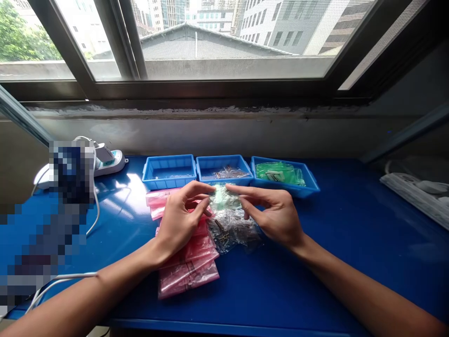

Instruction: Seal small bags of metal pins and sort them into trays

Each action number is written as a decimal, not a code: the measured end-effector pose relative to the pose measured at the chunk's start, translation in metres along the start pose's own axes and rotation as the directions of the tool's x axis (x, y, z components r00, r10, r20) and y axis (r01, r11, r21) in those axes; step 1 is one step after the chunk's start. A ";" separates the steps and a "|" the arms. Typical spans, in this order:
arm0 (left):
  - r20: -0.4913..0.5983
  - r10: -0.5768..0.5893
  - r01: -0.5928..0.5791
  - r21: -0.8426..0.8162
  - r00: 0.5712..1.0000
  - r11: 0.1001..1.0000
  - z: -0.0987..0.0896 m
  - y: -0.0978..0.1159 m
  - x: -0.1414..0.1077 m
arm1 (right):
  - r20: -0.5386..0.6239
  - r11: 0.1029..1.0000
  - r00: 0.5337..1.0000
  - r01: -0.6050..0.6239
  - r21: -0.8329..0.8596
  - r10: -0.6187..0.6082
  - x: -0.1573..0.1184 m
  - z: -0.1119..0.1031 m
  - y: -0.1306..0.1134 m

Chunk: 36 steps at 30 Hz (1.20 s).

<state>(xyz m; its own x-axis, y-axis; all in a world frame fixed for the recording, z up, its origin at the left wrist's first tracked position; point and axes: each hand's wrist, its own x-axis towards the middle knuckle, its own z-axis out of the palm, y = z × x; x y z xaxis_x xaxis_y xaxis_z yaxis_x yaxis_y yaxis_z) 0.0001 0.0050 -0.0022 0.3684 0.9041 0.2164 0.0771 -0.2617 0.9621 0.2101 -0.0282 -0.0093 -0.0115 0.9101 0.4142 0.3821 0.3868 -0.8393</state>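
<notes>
My left hand [180, 217] is over the pink plastic bags [191, 252], its thumb and index finger curved with a gap between them. Facing it, my right hand [277, 213] has its index finger stretched out and the thumb apart below. Between the fingertips lies a clear, pale-green plastic packet [220, 197]; whether the fingers touch it, I cannot tell. Just below, clear bags [224, 231] hold small dark and metallic parts. No object shows gripped in either hand. The pink bags overlap in a stack, some with printed marks.
Behind the hands stand three blue trays: a left one [169, 161] with small clear bits, a middle one [224, 162] with thin metal parts, and a right one [310, 185] with green packets. A power strip [112, 164] and white cable [96, 210] are at left, another strip [414, 196] at right.
</notes>
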 end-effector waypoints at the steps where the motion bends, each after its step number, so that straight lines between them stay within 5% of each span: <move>1: -0.006 0.006 -0.006 -0.004 1.000 1.000 0.000 0.000 0.000 | -0.009 0.999 0.999 0.031 -0.025 -0.031 0.000 0.000 0.000; 11: -0.006 0.038 -0.038 0.004 0.999 0.999 0.001 0.002 0.000 | 0.002 0.995 0.996 0.086 -0.052 -0.086 0.001 -0.004 0.000; 18: 0.097 -0.065 0.060 0.057 0.993 0.997 0.000 0.003 -0.001 | 0.124 0.997 0.992 0.043 -0.069 -0.034 0.007 -0.006 -0.012; 25: 0.106 -0.057 0.049 0.073 0.993 0.996 0.000 0.006 -0.002 | -0.271 0.931 0.962 -0.126 -0.342 0.031 0.034 -0.075 0.004; 30: 0.119 -0.043 0.030 0.113 0.992 0.993 0.000 0.005 -0.002 | -0.177 0.820 0.973 -0.220 -0.529 0.147 0.045 -0.121 0.021; 36: 0.125 -0.028 0.008 0.157 0.992 0.988 0.001 0.004 -0.002 | -0.055 0.759 0.995 -0.102 -0.643 0.086 0.045 -0.127 0.028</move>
<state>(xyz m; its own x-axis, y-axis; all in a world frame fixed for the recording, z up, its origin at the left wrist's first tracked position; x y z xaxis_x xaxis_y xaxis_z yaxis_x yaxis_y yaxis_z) 0.0006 0.0020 0.0014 0.4791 0.8617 0.1670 0.2241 -0.3041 0.9259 0.3372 0.0050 0.0304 0.0728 0.9304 0.3593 0.8851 0.1058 -0.4532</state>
